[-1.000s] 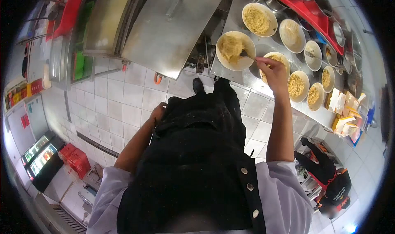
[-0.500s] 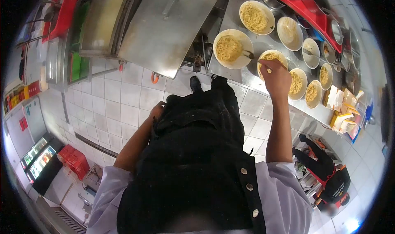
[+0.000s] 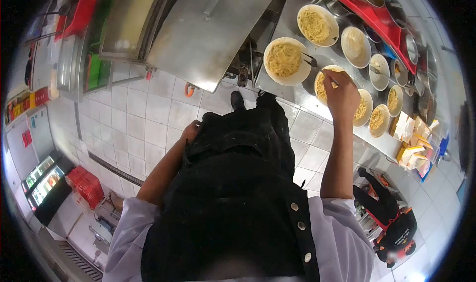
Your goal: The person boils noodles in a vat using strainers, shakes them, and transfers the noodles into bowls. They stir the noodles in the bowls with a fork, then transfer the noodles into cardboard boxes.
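In my right hand (image 3: 343, 96) is a dark fork (image 3: 311, 61), gripped with the fingers closed. Its tines sit at the right rim of a white bowl (image 3: 299, 74) of noodles (image 3: 283, 59), clear of the noodles. Right below that hand stands a second bowl of noodles (image 3: 321, 87), partly covered by it. My left hand (image 3: 191, 131) hangs against the side of the black apron (image 3: 223, 138); its fingers are mostly hidden.
More noodle bowls (image 3: 333, 39) stand on the steel counter (image 3: 297, 97), along with a bowl of pale contents (image 3: 355, 46). A red shelf (image 3: 379, 19) runs behind. Cartons (image 3: 411, 138) fill the right end. A steel lid (image 3: 198, 39) is at left; a person (image 3: 396, 227) bends at lower right.
The fork has come up out of the noodles to the bowl's right rim, and my right hand has shifted slightly right. My left hand stays at the apron.
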Motion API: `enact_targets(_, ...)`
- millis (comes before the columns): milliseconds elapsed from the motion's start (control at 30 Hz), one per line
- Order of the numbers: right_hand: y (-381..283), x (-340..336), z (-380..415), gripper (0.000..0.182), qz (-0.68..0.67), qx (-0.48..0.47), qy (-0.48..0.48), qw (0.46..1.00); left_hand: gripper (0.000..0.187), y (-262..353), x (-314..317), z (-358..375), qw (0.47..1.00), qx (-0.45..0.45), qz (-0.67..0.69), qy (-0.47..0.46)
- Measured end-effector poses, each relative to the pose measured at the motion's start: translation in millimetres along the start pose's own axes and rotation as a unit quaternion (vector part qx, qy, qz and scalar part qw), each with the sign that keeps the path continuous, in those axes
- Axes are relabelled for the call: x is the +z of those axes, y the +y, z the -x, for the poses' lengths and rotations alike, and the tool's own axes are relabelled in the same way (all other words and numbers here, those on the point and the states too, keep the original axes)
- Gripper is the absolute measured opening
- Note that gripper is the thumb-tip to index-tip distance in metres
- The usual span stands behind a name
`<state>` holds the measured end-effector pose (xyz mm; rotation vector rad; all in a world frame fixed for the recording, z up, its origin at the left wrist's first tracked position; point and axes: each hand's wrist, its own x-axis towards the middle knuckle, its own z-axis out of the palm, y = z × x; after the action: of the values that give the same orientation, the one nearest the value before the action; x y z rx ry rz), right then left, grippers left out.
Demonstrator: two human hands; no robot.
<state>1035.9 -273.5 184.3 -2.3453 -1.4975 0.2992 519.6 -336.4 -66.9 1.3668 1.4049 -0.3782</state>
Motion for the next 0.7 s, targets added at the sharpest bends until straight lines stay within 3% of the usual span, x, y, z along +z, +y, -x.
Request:
enact_targets(100, -3, 47, 3, 0.016, -0.006, -0.050, -0.037, 0.998, 0.040, 23, -7, 11, 0.998, -0.056, 0.023, 0.003)
enact_targets(167, 1, 66, 1, 0.017, -0.004, -0.034, -0.087, 0.996, 0.040, 21, -8, 11, 0.999, -0.027, 0.017, -0.006)
enact_targets(233, 23, 66, -12, 0.020, -0.271, 0.078, -0.217, 0.934, 0.040, 26, -14, 8, 1.000, 0.003, 0.015, -0.007)
enact_targets(300, 35, 36, -9, 0.024, -0.370, 0.073, -0.189, 0.907, 0.039, 29, -15, 16, 0.996, 0.087, -0.011, 0.005)
enact_targets(367, 38, 4, -6, 0.021, -0.239, 0.077, -0.188, 0.949, 0.039, -4, 0, 0, 0.995, 0.095, -0.030, -0.003)
enact_targets(400, 30, -12, -2, 0.021, -0.238, 0.076, -0.188, 0.950, 0.038, -15, 6, -7, 0.993, 0.103, -0.049, -0.009)
enact_targets(433, 17, -24, 2, 0.019, -0.101, 0.046, -0.125, 0.986, 0.038, 1, 2, 0, 0.993, 0.104, -0.048, -0.008)
enact_targets(467, 7, -28, 5, 0.017, 0.037, 0.015, -0.060, 0.997, 0.038, 16, -3, 10, 0.999, 0.041, -0.015, 0.004)
enact_targets(500, 4, -23, 4, 0.017, 0.036, 0.014, -0.060, 0.997, 0.038, 28, -7, 18, 0.999, -0.023, 0.017, 0.015)
enact_targets(567, 2, -1, 1, 0.016, -0.050, -0.044, -0.022, 0.998, 0.039, 27, -9, 16, 0.999, -0.020, 0.036, 0.010)
enact_targets(633, 0, 43, 2, 0.018, 0.046, -0.025, -0.090, 0.995, 0.040, 24, -11, 13, 0.999, -0.012, 0.047, 0.001)
enact_targets(700, 3, 62, 1, 0.018, -0.054, -0.027, -0.110, 0.992, 0.041, 27, -11, 8, 0.998, 0.002, 0.054, -0.020)
